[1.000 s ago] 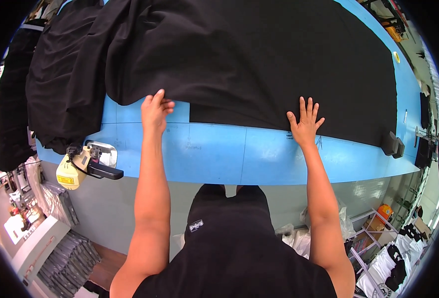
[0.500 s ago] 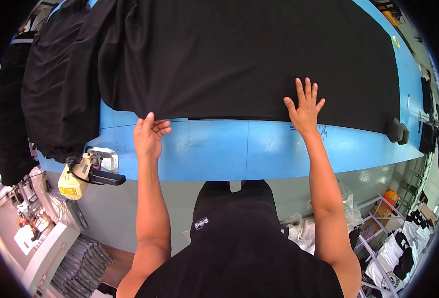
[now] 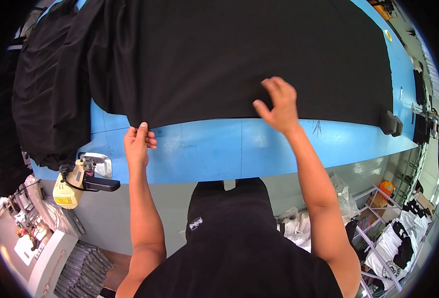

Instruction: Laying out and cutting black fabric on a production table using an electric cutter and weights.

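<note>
My left hand pinches the near edge of the wide black fabric spread over the blue table, a little left of centre. Creases run up and away from that grip. My right hand is over the flatter right part of the cloth, fingers apart and slightly curved, holding nothing; whether it touches the cloth I cannot tell. The cloth's near edge follows a line on the table, which carries pen markings. At the left the fabric lies in loose folds.
A cream electric cutting machine with a black handle sits at the table's near left edge. A dark block lies by the fabric's right corner. Below right are a metal rack and piles of white and black garments.
My left hand has drawn the fabric edge toward me and left, covering most of the exposed strip beneath. My right hand has moved up and left, its fingers now more bent.
</note>
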`<state>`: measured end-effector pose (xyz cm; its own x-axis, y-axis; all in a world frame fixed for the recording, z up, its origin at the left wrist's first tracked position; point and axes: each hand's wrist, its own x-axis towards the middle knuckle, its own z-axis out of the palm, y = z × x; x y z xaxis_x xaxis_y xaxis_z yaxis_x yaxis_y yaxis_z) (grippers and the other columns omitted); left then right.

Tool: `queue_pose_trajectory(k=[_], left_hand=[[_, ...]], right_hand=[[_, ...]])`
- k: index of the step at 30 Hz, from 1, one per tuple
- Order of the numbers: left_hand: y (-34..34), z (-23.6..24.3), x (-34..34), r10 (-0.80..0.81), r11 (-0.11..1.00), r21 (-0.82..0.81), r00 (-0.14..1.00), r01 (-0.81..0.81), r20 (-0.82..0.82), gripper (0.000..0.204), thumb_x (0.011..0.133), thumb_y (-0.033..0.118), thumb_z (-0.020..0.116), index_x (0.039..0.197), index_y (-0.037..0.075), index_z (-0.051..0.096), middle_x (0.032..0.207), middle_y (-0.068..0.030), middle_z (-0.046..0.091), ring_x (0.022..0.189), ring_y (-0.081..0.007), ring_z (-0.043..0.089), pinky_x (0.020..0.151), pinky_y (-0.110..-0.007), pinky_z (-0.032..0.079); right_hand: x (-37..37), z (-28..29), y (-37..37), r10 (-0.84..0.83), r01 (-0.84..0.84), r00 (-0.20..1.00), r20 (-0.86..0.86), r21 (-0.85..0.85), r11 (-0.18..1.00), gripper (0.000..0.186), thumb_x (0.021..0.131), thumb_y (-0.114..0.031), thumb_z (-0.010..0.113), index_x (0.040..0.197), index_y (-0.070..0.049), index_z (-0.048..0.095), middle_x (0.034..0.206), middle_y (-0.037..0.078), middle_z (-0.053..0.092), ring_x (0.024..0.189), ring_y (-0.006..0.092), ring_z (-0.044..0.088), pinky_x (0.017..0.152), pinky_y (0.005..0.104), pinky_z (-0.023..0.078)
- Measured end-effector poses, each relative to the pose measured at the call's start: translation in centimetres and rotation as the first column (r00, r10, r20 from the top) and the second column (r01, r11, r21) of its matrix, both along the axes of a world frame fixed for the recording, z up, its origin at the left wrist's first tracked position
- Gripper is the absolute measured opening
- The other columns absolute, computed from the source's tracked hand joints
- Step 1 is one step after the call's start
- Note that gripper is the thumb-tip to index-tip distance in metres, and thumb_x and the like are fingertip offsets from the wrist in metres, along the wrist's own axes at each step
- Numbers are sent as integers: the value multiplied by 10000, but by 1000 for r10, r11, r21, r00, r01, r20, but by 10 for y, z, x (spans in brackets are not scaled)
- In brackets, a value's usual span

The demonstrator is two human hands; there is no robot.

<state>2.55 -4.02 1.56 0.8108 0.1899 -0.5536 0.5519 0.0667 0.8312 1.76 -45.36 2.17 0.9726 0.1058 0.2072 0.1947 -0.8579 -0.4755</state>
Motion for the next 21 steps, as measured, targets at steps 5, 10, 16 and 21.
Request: queue_pose_trajectory(k=[5, 10, 16, 21], left_hand=[[2, 9, 1, 25, 999, -44, 999, -27, -26, 247, 967, 239, 663, 817, 84, 541, 677, -67, 633, 483, -129, 588, 418, -263, 473], [12, -5, 5, -6, 999, -38, 1000, 6, 8, 240, 974, 240, 650, 820, 86, 550, 671, -49, 623, 476, -113, 575, 394, -247, 448], [9, -37, 6, -28, 988, 153, 999, 32, -25, 252, 980, 265, 645, 837, 77, 557, 659, -31, 603, 473, -96, 551, 390, -240, 426], [1, -41, 4, -75, 933, 351, 997, 83, -37, 326, 967, 308, 655, 808, 43, 551, 641, -42, 594, 476, -98, 546, 394, -251, 437]], right_hand=[[-36, -5, 38, 76, -75, 996, 44, -29, 997, 275, 758, -122, 731, 1018, -89, 647, 1032, 52, 571, 1005, 244, 548, 934, 422, 376], [-45, -21, 48, 61, -50, 983, 174, -65, 997, 104, 782, -46, 688, 861, -92, 638, 903, 9, 587, 908, 201, 563, 912, 397, 381], [-48, -36, 50, 96, -94, 989, 113, -24, 995, 134, 762, -1, 710, 854, -72, 641, 896, 30, 602, 896, 219, 579, 883, 392, 410], [-45, -37, 46, 109, -114, 984, 141, 33, 993, 112, 766, -15, 685, 857, -74, 654, 890, 36, 602, 894, 231, 576, 888, 394, 412]])
